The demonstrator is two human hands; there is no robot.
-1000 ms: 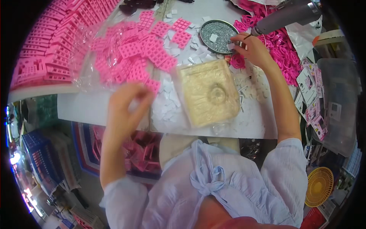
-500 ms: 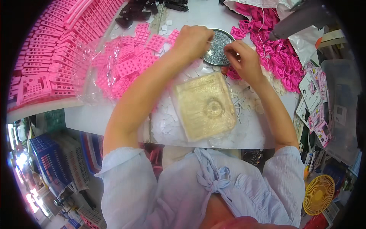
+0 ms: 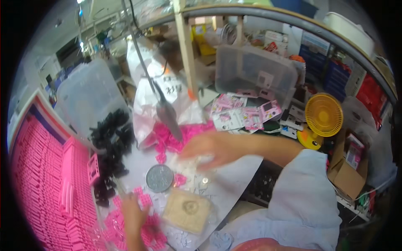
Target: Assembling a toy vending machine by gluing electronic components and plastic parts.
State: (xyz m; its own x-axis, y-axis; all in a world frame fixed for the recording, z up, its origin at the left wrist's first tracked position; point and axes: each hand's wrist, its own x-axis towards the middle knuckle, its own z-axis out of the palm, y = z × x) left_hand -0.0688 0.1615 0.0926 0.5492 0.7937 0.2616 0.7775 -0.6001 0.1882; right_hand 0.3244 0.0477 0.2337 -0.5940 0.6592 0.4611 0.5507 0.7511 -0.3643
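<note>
My right hand [image 3: 209, 148] is smeared by motion above the cream-coloured small parts [image 3: 190, 169], beside a heap of magenta ring-shaped pieces [image 3: 167, 136]. Whether it grips anything is not clear. At the lower left, my left hand [image 3: 134, 215] is over a pile of pink plastic button pads [image 3: 153, 234], its fingers blurred. Between the hands stands a round tin [image 3: 159, 178] filled with small silvery screws. Nearer to me lies a cream block in clear wrap [image 3: 187, 211] with a round mark on top. A grey electric screwdriver [image 3: 168, 117] hangs from a cord close to my right hand.
Stacked pink casings [image 3: 46, 180] fill the left side, with black parts [image 3: 111, 146] beside them. A white sack [image 3: 163, 96] stands behind the magenta heap. Printed cards [image 3: 245, 115], a clear bin [image 3: 255, 71] and a yellow fan [image 3: 323, 115] are at the right.
The view has swung to the right and up. Both hands have left the screw tin: my right hand toward the magenta pieces, my left hand back to the pink pads.
</note>
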